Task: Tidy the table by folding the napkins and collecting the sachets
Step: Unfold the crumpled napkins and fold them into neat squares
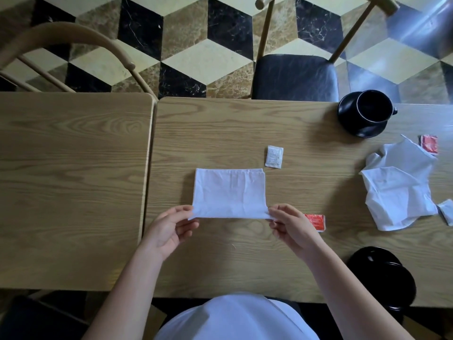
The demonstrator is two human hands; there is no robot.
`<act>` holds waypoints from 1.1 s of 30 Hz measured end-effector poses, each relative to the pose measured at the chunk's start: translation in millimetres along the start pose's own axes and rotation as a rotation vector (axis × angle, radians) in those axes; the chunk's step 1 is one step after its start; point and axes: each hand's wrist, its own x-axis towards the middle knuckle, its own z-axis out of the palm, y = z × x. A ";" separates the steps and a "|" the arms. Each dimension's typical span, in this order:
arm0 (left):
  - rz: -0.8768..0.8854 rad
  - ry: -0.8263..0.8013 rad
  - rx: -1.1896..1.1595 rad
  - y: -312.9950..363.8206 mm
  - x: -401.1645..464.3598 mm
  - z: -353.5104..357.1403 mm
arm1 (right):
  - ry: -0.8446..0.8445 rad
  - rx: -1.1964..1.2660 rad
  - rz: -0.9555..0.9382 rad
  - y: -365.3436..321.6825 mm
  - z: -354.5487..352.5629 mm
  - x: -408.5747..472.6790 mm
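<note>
— Status of the napkin?

— White rectangular paper napkin (229, 192) lies folded at mid light wooden desk (306, 133). My left hand (169, 229) and right hand (293, 228) pinch its near corners, fingers (274, 212) closed on the paper.

— Sachets?

— Small white paper sachet (274, 156) just beyond it; red foil sachet (316, 222) beside my right hand.

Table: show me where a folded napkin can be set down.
Free: the left table, wholly bare; also the strip between the napkin and the far edge, left of the white sachet. Crowded: right side, with cup, crumpled napkin and red sachets.
</note>
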 end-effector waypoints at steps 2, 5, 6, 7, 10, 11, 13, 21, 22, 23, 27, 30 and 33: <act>0.007 0.014 -0.019 6.3 8.5 6.5 | -0.007 0.076 0.033 -8.2 6.7 10.0; 0.000 0.005 -0.001 20.6 24.2 14.9 | -0.021 0.177 0.089 -22.3 11.2 27.1; 0.008 0.001 0.028 25.1 28.9 17.2 | -0.028 0.152 0.079 -26.0 11.4 32.0; 0.031 0.011 0.092 28.7 33.8 19.3 | -0.028 0.084 0.057 -28.8 12.2 36.6; 0.142 0.113 0.380 36.5 46.6 25.1 | 0.067 -0.223 -0.055 -34.8 16.5 49.0; 0.174 0.146 0.436 39.1 51.3 27.0 | 0.116 -0.312 -0.089 -37.5 18.3 53.5; 0.219 0.200 0.492 44.4 61.3 29.8 | 0.181 -0.454 -0.136 -44.5 21.0 62.0; 0.257 0.267 0.513 51.6 93.4 38.1 | 0.238 -0.641 -0.191 -57.5 23.2 92.1; 0.261 0.269 0.515 51.1 96.8 39.1 | 0.241 -0.658 -0.203 -57.8 24.0 95.0; 0.262 0.274 0.517 49.7 99.8 39.9 | 0.244 -0.673 -0.215 -57.5 25.0 97.6; 0.245 0.309 0.504 44.8 106.8 41.8 | 0.276 -0.683 -0.238 -57.2 29.4 106.5; 0.258 0.319 0.475 44.9 110.2 43.4 | 0.301 -0.684 -0.240 -56.4 32.8 111.3; 0.273 0.330 0.459 44.5 109.4 47.3 | 0.322 -0.662 -0.225 -55.8 33.5 112.4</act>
